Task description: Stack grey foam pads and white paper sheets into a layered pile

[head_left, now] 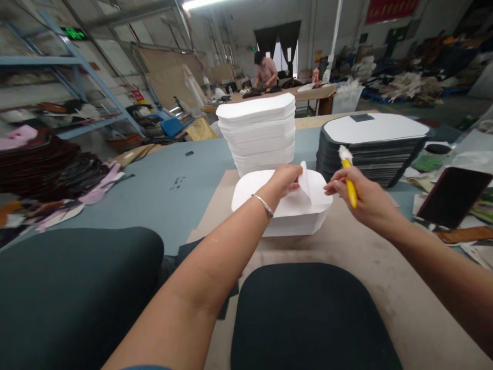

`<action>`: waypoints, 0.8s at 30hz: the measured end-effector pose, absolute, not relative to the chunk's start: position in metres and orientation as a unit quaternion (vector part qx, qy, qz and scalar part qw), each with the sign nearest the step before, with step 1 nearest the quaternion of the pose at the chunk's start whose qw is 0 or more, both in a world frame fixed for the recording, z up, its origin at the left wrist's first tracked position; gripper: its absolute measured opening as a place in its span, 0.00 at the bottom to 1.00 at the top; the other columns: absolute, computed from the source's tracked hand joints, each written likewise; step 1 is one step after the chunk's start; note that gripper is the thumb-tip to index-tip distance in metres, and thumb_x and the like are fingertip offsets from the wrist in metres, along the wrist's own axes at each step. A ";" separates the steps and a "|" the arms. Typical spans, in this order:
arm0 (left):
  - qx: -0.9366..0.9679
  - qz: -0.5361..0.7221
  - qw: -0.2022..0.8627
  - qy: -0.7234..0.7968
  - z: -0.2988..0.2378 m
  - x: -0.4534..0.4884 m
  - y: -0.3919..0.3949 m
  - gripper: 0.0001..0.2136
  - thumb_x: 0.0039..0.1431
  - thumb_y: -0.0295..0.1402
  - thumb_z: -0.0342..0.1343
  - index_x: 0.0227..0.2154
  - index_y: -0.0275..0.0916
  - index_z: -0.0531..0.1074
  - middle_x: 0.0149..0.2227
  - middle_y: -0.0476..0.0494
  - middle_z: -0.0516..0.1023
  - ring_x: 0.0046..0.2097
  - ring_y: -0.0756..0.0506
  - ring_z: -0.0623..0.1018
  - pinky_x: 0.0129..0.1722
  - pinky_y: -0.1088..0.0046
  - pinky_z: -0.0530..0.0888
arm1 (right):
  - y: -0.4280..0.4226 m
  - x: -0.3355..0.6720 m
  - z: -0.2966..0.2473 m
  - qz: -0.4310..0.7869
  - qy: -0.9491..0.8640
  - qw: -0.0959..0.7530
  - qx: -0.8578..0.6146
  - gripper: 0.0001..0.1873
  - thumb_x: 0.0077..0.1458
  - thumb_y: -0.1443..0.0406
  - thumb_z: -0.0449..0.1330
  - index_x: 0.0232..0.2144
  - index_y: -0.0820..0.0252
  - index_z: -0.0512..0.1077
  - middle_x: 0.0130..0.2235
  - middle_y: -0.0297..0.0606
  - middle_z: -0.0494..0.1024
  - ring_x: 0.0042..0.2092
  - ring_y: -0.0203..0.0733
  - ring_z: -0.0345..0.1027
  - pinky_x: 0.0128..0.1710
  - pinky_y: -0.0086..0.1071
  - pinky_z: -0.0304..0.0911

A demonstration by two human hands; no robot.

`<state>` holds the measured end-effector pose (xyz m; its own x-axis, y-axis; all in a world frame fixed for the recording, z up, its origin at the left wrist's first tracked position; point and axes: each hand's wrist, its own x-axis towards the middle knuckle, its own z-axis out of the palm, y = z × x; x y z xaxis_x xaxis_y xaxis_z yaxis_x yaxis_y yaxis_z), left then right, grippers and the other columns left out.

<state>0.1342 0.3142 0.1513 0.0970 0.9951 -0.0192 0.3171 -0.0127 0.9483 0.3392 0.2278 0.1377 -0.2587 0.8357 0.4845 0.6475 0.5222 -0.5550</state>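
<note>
My left hand (285,179) pinches the top white sheet (306,186) of a low stack of white shaped sheets (296,222) and curls its edge upward. A silver bracelet sits on that wrist. My right hand (356,198) is closed round a yellow-handled brush (349,186) with white bristles pointing up, just right of the lifted sheet. A dark rounded fabric piece (308,318) lies flat on the brown board in front of me, nearer than the stack.
A tall stack of white sheets (257,132) and a stack of dark pieces topped with a white one (375,146) stand behind. A large dark fabric pile (69,293) lies at left. A dark phone (452,195) leans at right. Another person (265,71) works at a far table.
</note>
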 end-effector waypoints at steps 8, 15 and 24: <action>0.444 0.657 0.348 0.500 0.268 -0.032 0.254 0.05 0.50 0.27 0.58 0.32 0.41 0.70 0.27 0.45 0.77 0.40 0.43 0.78 0.40 0.65 0.80 | 0.252 0.291 0.114 -0.018 -0.854 0.191 -0.483 0.16 0.62 0.56 0.59 0.47 0.58 0.72 0.37 0.49 0.79 0.36 0.52 0.73 0.37 0.38 0.59; 0.480 0.735 0.271 0.396 0.344 -0.061 0.191 0.05 0.61 0.26 0.51 0.34 0.42 0.69 0.34 0.49 0.81 0.44 0.46 0.76 0.43 0.67 0.80 | 0.253 0.287 0.112 -0.042 -0.857 0.174 -0.483 0.18 0.60 0.56 0.58 0.48 0.59 0.72 0.37 0.51 0.78 0.36 0.55 0.72 0.38 0.40 0.59; 0.529 0.718 0.361 0.272 0.345 0.045 0.158 0.12 0.69 0.25 0.47 0.28 0.36 0.67 0.28 0.51 0.71 0.34 0.51 0.78 0.39 0.73 0.77 | 0.213 0.271 0.129 0.158 -0.825 0.319 -0.439 0.16 0.63 0.51 0.55 0.44 0.55 0.67 0.40 0.42 0.80 0.39 0.47 0.74 0.39 0.38 0.67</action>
<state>0.0445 0.1579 0.3447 -0.1798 0.8063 0.5636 -0.2312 -0.5915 0.7724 0.2712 0.2125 0.1288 -0.4112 0.8250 0.3876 0.6231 0.5648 -0.5411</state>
